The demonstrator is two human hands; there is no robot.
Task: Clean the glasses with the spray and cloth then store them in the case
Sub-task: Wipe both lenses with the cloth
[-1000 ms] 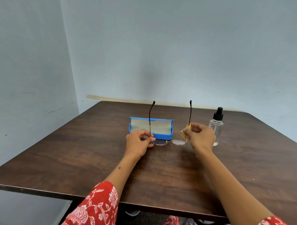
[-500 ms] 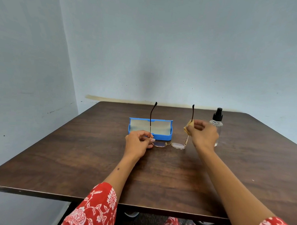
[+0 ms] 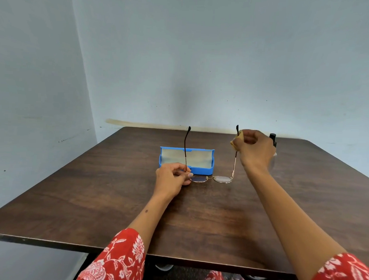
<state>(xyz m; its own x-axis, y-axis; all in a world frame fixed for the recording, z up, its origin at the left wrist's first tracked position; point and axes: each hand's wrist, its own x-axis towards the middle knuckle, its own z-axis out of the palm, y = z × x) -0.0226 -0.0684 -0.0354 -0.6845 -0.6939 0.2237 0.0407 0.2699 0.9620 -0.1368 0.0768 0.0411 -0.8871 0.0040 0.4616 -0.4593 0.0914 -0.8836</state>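
While both hands' fingers (image 3: 245, 140) pinch glasses (image 3: 209, 179), spray bottle (image 3: 273, 137) mostly hidden.

Thin gold metal-framed glasses (image 3: 211, 179) with clear lenses; glossy blue plastic case (image 3: 201, 171), matt beige lining; yellow cloth (image 3: 233, 143); smooth dark wood-grain table (image 3: 114, 196)

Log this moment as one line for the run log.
step: wiping temple | left hand: holds glasses | right hand: pinches cloth on temple | case: open | spray bottle: behind right hand

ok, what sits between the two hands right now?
Head view: the glasses span it, lenses down on the table, with the open blue case just behind.
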